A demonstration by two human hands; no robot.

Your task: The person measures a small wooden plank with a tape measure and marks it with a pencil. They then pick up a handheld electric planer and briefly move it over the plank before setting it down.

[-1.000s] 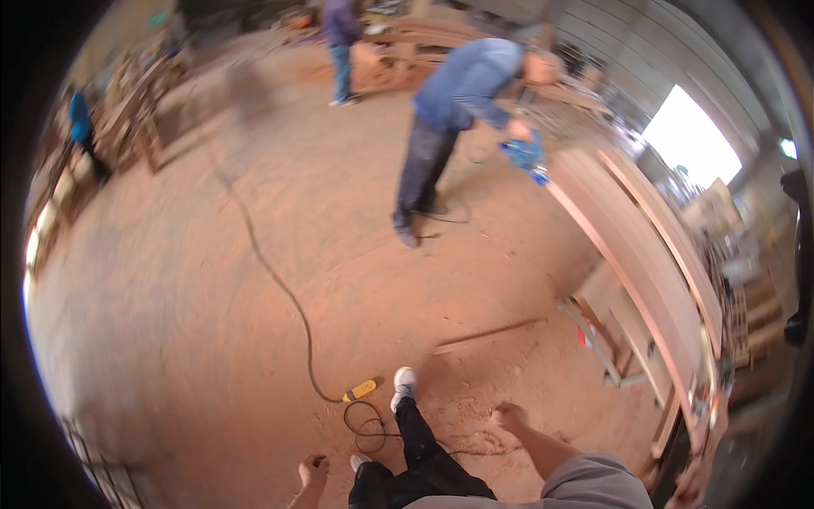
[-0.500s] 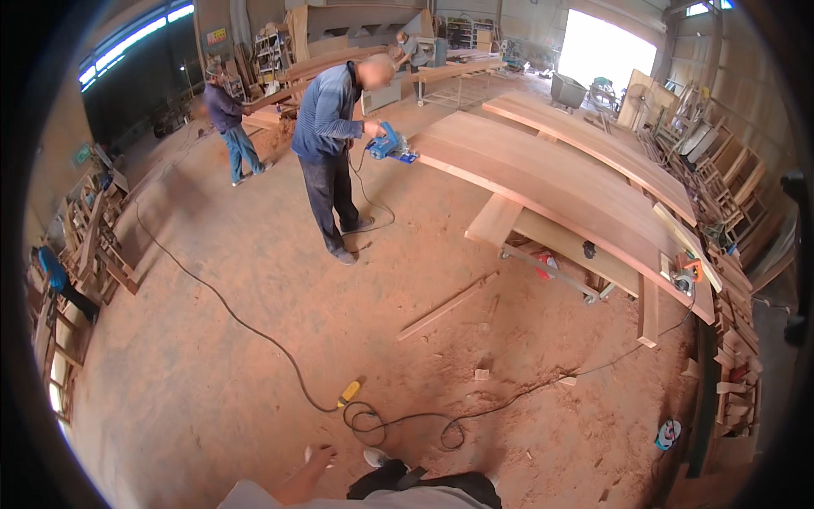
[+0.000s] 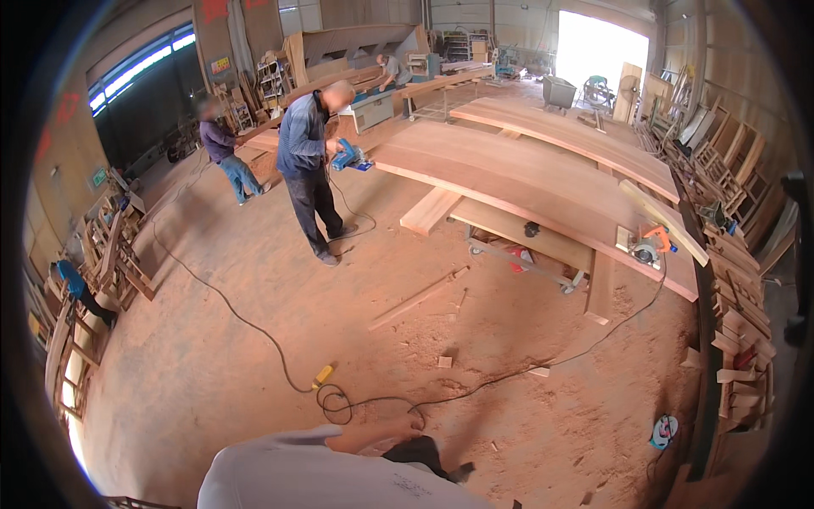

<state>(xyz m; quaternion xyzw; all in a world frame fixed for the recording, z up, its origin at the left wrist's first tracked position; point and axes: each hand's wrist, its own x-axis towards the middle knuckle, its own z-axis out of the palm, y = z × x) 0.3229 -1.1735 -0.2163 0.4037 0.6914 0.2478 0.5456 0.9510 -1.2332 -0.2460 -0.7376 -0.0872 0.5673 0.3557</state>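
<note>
My left hand (image 3: 397, 427) reaches across the front of me at the lower edge, its forearm coming out of a light grey sleeve. The hand is blurred against the reddish floor, so its fingers cannot be made out. Just beyond it lies a looped black cable (image 3: 337, 404), with a yellow connector (image 3: 322, 377) beside the loops. Whether the hand touches the cable I cannot tell. My right hand is out of sight. The cable runs right, up to a circular saw (image 3: 649, 248) with an orange handle, resting on a wide wooden slab (image 3: 526, 182).
A co-worker (image 3: 307, 161) holds a blue power tool (image 3: 349, 157) at the slab's far left end. The slab rests on a wheeled stand (image 3: 543, 273). A thin wood strip (image 3: 420, 299) and offcuts lie on the dusty floor. Lumber is stacked along the right (image 3: 738, 339).
My left hand has swung rightward across my body, and my sleeve and torso fill more of the lower edge. The view has shifted, so the slab and cable sit further left.
</note>
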